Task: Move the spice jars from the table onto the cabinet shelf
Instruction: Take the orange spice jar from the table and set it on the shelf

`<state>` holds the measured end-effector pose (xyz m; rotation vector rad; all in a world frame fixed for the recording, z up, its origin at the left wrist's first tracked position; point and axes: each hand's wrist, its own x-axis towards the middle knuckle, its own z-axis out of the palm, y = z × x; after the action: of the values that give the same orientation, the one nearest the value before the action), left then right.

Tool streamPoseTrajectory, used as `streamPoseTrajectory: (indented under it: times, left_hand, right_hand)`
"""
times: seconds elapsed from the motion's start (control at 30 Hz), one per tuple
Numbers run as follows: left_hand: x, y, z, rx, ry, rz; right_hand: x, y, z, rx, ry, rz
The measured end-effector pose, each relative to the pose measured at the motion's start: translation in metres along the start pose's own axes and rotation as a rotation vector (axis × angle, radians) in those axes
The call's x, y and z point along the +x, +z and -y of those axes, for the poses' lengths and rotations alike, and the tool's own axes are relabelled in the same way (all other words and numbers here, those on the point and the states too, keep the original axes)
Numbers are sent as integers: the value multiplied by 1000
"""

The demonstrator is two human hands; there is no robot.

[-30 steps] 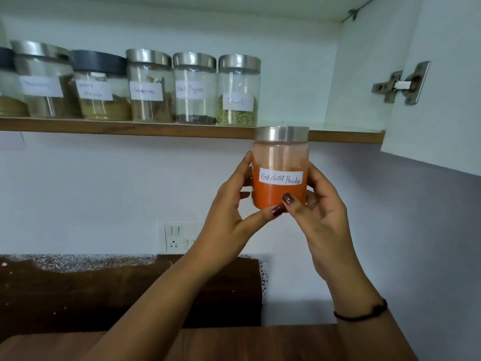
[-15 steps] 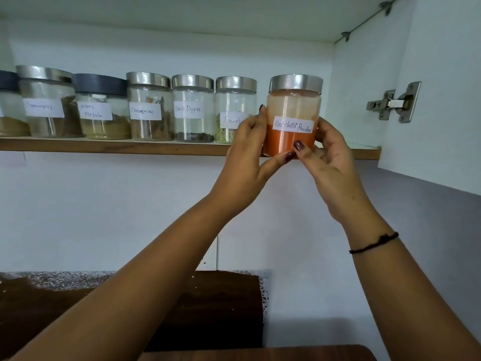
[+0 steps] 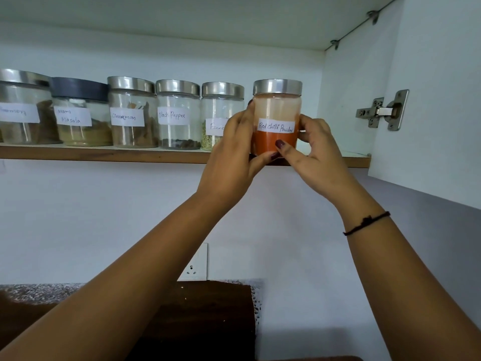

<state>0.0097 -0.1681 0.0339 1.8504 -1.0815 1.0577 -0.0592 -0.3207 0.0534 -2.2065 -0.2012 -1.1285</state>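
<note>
Head | left grip (image 3: 231, 162), right grip (image 3: 318, 157) curled round cylindrical glass chilli jar (image 3: 276, 115) | steel lid (image 3: 277, 87) | at wooden shelf (image 3: 104, 155)

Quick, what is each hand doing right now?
The left hand grips the red chilli powder jar, fingers curled round its left side.
The right hand grips the same jar from the right.

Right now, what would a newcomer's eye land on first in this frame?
The orange red chilli powder jar stands out, gripped by the left hand and right hand at the right end of the cabinet shelf. Left of it runs a row of labelled jars: fennel jar, black pepper jar, cinnamon jar.
</note>
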Motion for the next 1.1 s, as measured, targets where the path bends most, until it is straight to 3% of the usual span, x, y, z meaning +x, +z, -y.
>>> streamPoseTrajectory:
  times: [0.3,0.47,0.63,1.1]
  left_hand:
    - [-4,5,-1,191,-59,-64]
    - [-23,16,7,331,44,-106]
    - [-30,21,11,334,53,-131]
    - [-30,20,6,319,-3,-148]
  right_hand:
    - [13,4,-10,-95,85,97]
    - [19,2,-12,-115,139,98]
    - [19,15,-15,-205,92,18]
    - [26,23,-17,-255,118,5]
